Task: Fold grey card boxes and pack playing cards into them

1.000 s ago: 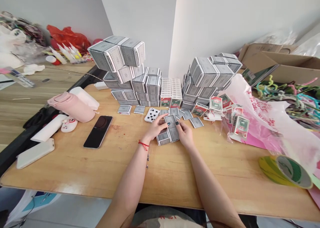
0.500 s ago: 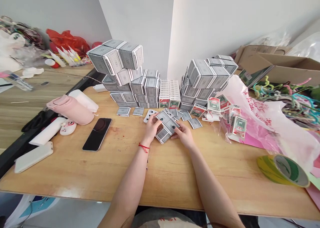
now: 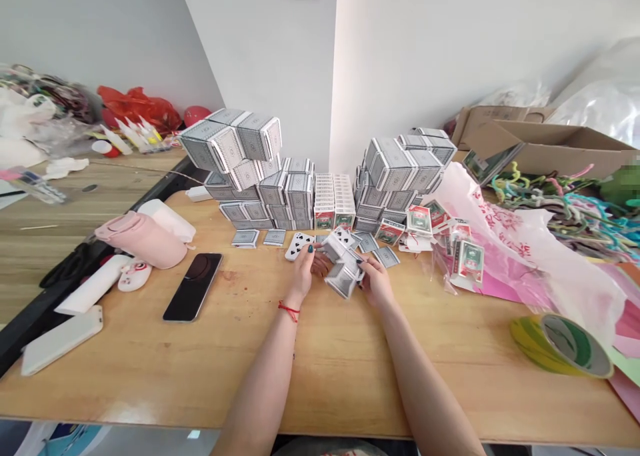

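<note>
Two hands, left [image 3: 304,276] and right [image 3: 376,283], around gray-backed playing cards [image 3: 343,269]

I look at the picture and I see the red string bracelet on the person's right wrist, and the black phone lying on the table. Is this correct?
Not correct: the head view shows the red string bracelet on the person's left wrist, not the right. The black phone lying on the table is as you said.

We see grey-and-white ornamental backs on the playing cards [image 3: 343,277], black spades on the face-up card [image 3: 299,246], a red string bracelet [image 3: 289,311], and a yellow-green tape roll [image 3: 533,344].
</note>
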`<state>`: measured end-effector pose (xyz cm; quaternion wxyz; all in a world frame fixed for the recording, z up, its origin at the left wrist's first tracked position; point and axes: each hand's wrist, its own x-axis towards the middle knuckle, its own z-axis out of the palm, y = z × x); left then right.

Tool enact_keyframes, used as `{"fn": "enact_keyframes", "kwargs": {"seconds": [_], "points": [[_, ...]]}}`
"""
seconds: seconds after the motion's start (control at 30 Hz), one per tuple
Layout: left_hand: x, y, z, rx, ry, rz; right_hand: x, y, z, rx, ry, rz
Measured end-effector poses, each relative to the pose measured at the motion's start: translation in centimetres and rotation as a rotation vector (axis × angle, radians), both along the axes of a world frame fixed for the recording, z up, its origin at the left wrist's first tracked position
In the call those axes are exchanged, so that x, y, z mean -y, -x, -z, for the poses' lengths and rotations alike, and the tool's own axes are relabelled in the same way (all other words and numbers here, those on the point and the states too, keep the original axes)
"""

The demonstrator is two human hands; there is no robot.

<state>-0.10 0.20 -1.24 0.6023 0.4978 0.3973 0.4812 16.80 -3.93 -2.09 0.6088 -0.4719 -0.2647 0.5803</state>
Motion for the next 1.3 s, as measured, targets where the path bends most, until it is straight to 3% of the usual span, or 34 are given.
{"fn": "enact_keyframes", "kwargs": {"seconds": [0.13,0.27,0.57,0.73,0.93,1.07,1.3], "points": [[-0.5,-0.3,0.5,-0.029,0.010,-0.076,0.2,0.2,-0.2,-0.188,-0.046,-0.088],[-1.1,-0.4,0.9,-0.045,0.074,-0.062,-0.1,1.1,-0.4,-0.267,-0.106,-0.066],[-0.8,-0.8,0.9,-0.200,-0.034,0.030,-4.5,2.0,-2.4,-0.204,-0.153,0.076],[-1.0,-0.9,1.3,-0.231,-0.017,0.055,-7.2,3.0,-4.1,-0.213,-0.206,0.180],[-1.2,-1.0,1.1,-0.221,0.023,0.065,-8.6,4.9,-5.5,-0.100,-0.292,0.245],[-1.1,-1.0,0.9,-0.234,0.017,0.082,-9.3,5.8,-5.5,-0.053,-0.292,0.292],[-1.2,-0.9,1.2,-0.262,-0.025,0.094,-9.6,6.0,-4.5,-0.119,-0.283,0.254]]}}
